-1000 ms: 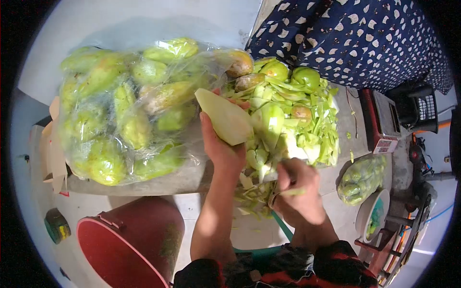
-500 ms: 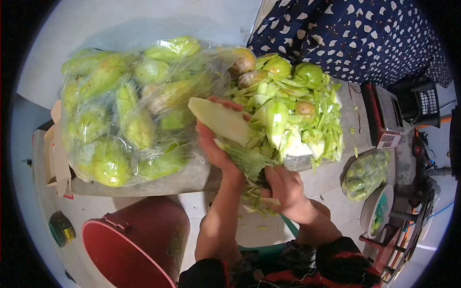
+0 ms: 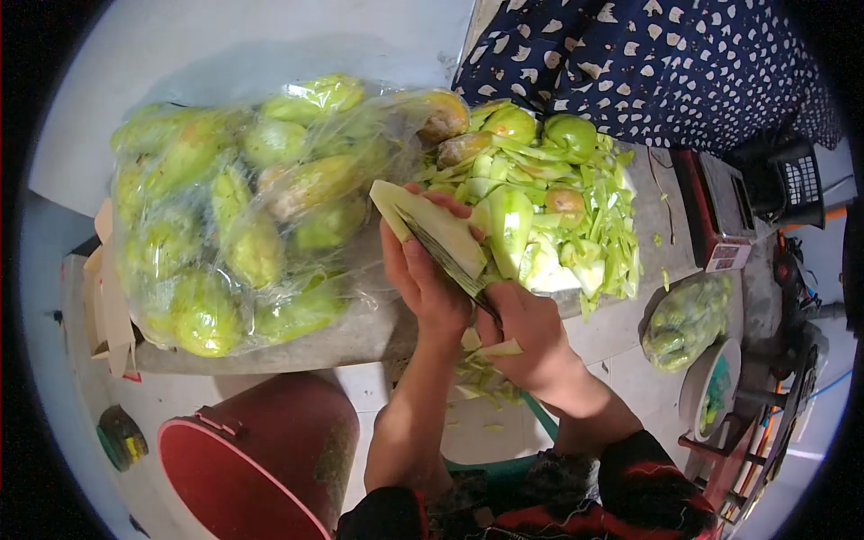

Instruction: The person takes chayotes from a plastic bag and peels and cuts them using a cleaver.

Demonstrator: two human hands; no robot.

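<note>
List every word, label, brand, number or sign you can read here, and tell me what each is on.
No text is readable.
Pale printed label on the red, box-shaped device with a flat top: too small and blurred to read.
Yellow patch on the dark green, rounded object on the floor: too blurred to tell whether it bears lettering.

A grey counter (image 3: 677, 247) bears a bag of green fruit (image 3: 247, 247), heaped peelings (image 3: 619, 229) and a scale (image 3: 725, 202).
</note>
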